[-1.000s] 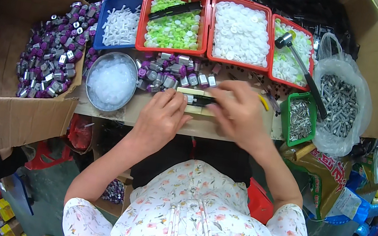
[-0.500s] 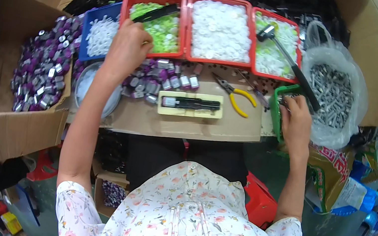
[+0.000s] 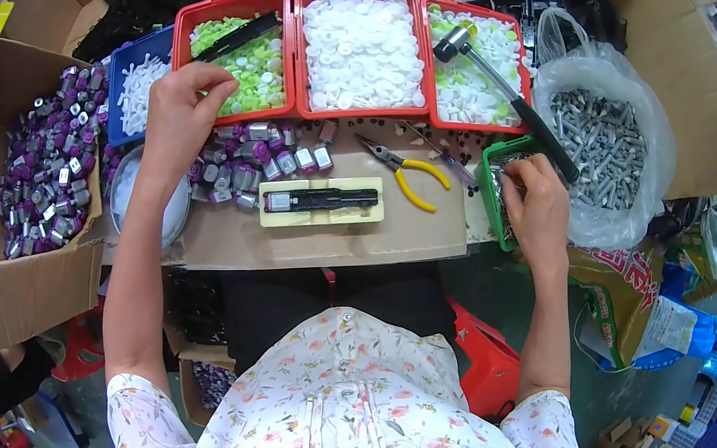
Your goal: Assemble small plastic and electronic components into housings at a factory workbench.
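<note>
Reaching left hand [image 3: 175, 110] at red tray [image 3: 246, 5] rim, right hand [image 3: 537, 203] in green bin [image 3: 498, 153], fingers' grasp unclear

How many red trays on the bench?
3, side by side along the back: left red tray with green parts, under the left hand; middle red tray and right red tray with white ones.

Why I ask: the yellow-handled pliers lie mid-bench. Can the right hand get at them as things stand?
Probably yes. The right hand is at the green tray, and the pliers lie just to its left on the bare cardboard top, with nothing over them.
</note>
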The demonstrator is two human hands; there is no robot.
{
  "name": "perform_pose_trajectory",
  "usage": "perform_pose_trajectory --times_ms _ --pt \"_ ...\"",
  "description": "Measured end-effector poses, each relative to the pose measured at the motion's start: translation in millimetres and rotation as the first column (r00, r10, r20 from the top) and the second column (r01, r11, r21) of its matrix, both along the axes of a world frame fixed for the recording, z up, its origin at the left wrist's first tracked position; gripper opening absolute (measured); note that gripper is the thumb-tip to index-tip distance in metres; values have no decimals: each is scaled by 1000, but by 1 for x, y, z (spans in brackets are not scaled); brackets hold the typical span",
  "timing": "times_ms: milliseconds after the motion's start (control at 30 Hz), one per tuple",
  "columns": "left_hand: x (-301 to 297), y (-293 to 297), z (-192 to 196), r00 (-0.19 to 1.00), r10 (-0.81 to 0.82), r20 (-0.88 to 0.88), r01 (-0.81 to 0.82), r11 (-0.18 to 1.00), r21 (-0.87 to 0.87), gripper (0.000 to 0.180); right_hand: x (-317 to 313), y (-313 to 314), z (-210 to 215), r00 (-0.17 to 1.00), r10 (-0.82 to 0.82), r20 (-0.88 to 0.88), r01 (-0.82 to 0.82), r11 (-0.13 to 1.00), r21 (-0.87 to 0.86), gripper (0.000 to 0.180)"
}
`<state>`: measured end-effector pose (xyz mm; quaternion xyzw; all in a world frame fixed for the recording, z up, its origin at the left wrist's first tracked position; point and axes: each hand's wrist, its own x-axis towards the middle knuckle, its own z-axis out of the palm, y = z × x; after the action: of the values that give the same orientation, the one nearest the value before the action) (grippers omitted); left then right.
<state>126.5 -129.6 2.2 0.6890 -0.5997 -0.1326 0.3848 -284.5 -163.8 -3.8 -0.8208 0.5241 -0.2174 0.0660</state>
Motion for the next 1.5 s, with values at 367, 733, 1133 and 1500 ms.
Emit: perform_pose_trajectory --times_ms 367,733,1133,1500 --pt "-37 50 -12 137 23 -990 135 990 41 14 -4 -2 3 999 -3 38 3 1000 1 7" --pt "-105 75 -27 -334 65 -940 220 975 -11 12 80 41 34 805 300 512 -388 919 72 18" --pt "-119 87 -24 -266 28 -964 211 977 -29 11 116 50 36 751 481 453 -517 855 -51 18" --pt "-113 92 -28 -158 -8 -987 169 985 -35 14 124 52 43 768 540 345 -555 830 -64 18"
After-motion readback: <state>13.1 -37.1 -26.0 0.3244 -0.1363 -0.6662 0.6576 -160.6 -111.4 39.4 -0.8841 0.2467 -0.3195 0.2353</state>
